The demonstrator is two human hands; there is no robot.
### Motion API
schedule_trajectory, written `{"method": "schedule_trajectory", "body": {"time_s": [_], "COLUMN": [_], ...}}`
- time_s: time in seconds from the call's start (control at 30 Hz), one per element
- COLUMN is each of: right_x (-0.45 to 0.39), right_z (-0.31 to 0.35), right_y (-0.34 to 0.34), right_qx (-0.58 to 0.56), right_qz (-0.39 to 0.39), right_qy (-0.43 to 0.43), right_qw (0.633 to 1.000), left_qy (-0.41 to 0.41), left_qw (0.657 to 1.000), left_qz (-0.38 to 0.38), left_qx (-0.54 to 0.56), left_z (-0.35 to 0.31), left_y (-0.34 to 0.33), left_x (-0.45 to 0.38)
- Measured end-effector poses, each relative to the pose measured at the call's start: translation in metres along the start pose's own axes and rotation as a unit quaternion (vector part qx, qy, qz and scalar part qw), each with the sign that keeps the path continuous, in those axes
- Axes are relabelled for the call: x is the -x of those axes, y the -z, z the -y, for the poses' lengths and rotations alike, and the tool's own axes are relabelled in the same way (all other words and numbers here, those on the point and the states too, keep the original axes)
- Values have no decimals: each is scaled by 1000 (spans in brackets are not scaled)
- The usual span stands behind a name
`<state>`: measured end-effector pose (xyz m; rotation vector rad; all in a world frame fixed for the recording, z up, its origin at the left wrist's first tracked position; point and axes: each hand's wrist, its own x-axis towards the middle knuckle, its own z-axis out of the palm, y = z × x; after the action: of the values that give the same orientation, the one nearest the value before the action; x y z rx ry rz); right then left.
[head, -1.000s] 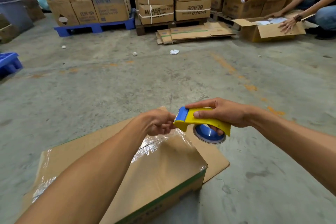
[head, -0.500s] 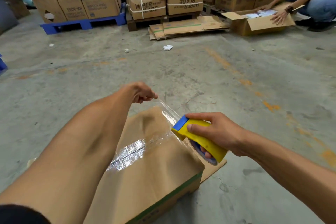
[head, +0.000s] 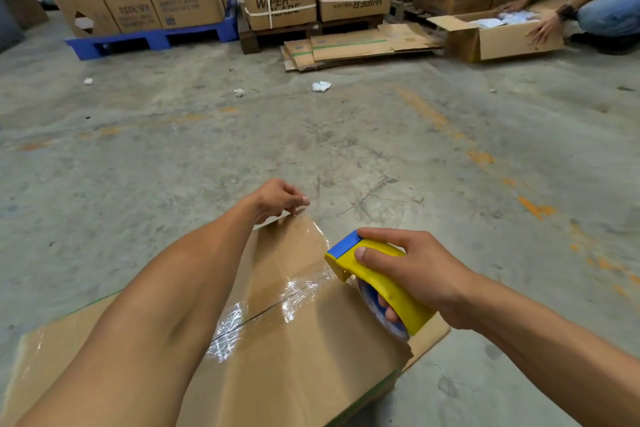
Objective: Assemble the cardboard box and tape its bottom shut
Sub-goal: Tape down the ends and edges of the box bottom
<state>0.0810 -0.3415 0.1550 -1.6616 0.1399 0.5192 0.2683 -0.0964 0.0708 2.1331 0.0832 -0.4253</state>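
The cardboard box lay on the concrete floor at about six o'clock in the view, brown, its centre seam covered by wrinkled, glinting clear tape. The left hand pinched the tape's end at the box's far edge, toward twelve o'clock. The right hand was clenched around the yellow and blue tape dispenser, at three o'clock on the box. Since half a second earlier, the left hand had dropped to the cardboard.

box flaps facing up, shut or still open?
Shut. The flaps on the box lie flat and meet at a centre seam, with clear tape over part of it. Full seal: cannot tell.
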Motion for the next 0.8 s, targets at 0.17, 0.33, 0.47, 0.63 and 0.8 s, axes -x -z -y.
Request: {"method": "schedule_trajectory", "body": {"time_s": [0.17,0.33,0.47,0.63,0.8], "right_x": [-10,-13,-19,-21,-22], "right_z": [1,-10,-21,-24,-25], "right_y": [-6,-9,-13,-16,-17], "right_qx": [3,20,26,51,67], "right_qz": [-4,-13,-24,-35,-48], "right_qy": [-6,-14,-19,-15,-11], "right_qw": [1000,1000,999,998,997], "left_qy": [7,54,68,90,-97], "left_qw": [1000,998,997,994,965], "left_qz": [7,9,-9,-44,-213], "left_qx": [-14,15,16,-50,-120], "left_z": [0,18,19,22,34], "left_y": [5,-6,-11,-9,-28], "left_x": [-9,-15,-18,-11,10]}}
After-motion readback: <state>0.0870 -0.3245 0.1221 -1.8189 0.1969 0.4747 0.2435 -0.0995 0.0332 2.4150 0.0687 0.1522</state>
